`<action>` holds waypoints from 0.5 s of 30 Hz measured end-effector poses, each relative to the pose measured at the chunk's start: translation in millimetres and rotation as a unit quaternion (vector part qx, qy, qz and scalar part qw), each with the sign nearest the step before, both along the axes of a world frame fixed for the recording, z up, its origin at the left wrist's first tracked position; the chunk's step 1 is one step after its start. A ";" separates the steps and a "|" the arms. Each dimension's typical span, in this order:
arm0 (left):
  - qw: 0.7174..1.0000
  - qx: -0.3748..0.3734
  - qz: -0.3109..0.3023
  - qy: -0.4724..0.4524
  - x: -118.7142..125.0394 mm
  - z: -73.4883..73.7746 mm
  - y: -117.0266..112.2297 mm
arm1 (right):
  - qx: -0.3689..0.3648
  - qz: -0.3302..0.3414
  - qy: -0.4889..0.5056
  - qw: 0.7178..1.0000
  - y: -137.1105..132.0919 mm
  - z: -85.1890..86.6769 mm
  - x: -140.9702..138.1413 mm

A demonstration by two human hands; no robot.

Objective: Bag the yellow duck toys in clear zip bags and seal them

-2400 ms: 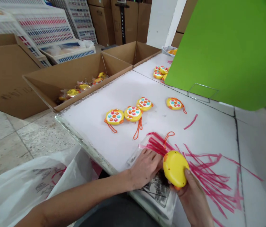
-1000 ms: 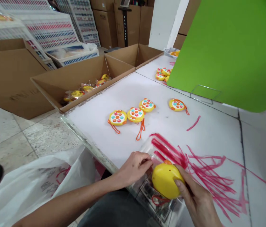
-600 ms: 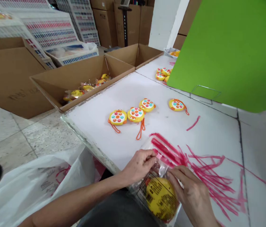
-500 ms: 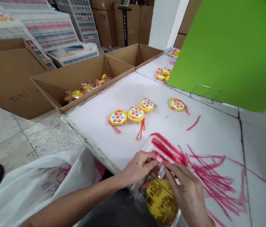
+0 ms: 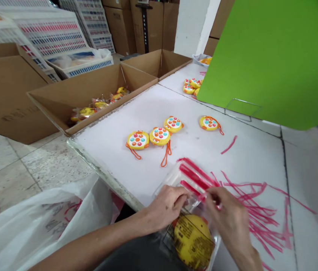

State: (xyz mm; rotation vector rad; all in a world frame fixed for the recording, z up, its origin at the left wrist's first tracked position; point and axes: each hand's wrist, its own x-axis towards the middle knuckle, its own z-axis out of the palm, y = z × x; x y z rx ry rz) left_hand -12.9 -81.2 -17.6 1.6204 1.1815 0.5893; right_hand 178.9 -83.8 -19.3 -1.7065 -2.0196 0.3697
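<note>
A yellow duck-shaped toy [image 5: 194,241] lies in a clear plastic bag [image 5: 168,241] with black print, low in the view at the table's near edge. My left hand [image 5: 167,207] pinches the bag's upper edge. My right hand [image 5: 226,210] is closed on a pink strip [image 5: 202,196] at the bag's top right. Just beyond the hands lies a stack of clear bags with red-pink bands [image 5: 194,173]. Several loose pink strips [image 5: 263,222] are strewn to the right. Farther up the table sit yellow toys with coloured buttons and orange cords [image 5: 160,136].
Left of the table stands an open cardboard box [image 5: 91,84] holding bagged toys, with another box [image 5: 161,62] behind it. A green panel [image 5: 271,60] overhangs the right side. A white plastic sack [image 5: 51,218] sits at lower left; crates [image 5: 54,34] are stacked behind.
My right hand has moved slightly right and up from the left one, drawing the pink strip away from the bag's top. The whole view has shifted a little.
</note>
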 end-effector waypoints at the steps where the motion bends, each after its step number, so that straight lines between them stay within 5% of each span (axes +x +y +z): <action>1: 1.000 -0.013 0.007 -0.011 -3.1 -2.5 0.0 | -0.013 -0.051 -0.018 0.998 -1.1 -3.1 21.4; 5: 0.992 -0.078 0.051 -0.089 -12.4 -14.9 1.1 | -0.110 -0.259 -0.189 0.941 -16.6 -21.3 127.4; 8: 0.979 -0.124 0.072 -0.143 -11.6 -21.1 2.8 | -0.152 -0.278 -0.231 0.920 -34.6 -28.3 174.4; 12: 0.965 -0.169 0.083 -0.182 -6.5 -22.1 5.4 | -0.054 -0.218 -0.130 0.966 -40.5 -19.4 140.9; 15: 0.961 -0.181 0.093 -0.186 -4.8 -20.8 6.1 | -0.132 -0.130 0.058 0.981 -28.2 -10.1 82.6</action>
